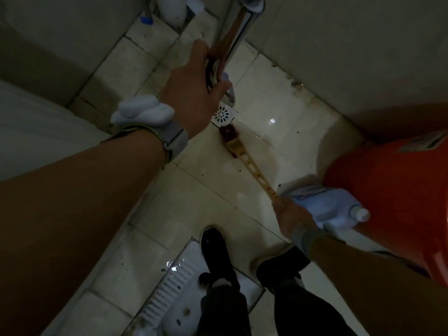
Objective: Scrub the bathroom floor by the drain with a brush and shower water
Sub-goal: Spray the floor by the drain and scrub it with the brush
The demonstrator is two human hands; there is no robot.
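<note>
My left hand (196,90) is raised and grips the chrome shower handle (236,32), which points down toward the floor. Below it, a white round-holed drain (223,114) sits in the pale tiled floor (261,110). My right hand (291,215) holds the end of a long yellow brush handle (254,174). The brush's dark red bristle head (229,134) rests on the wet tile just below the drain. Dark specks of dirt lie scattered on the tiles around it.
An orange bucket (388,202) stands at the right, with a pale blue bottle (324,202) beside my right hand. A white squat toilet pan (174,289) lies under my feet at the bottom. Walls close in at left and upper right.
</note>
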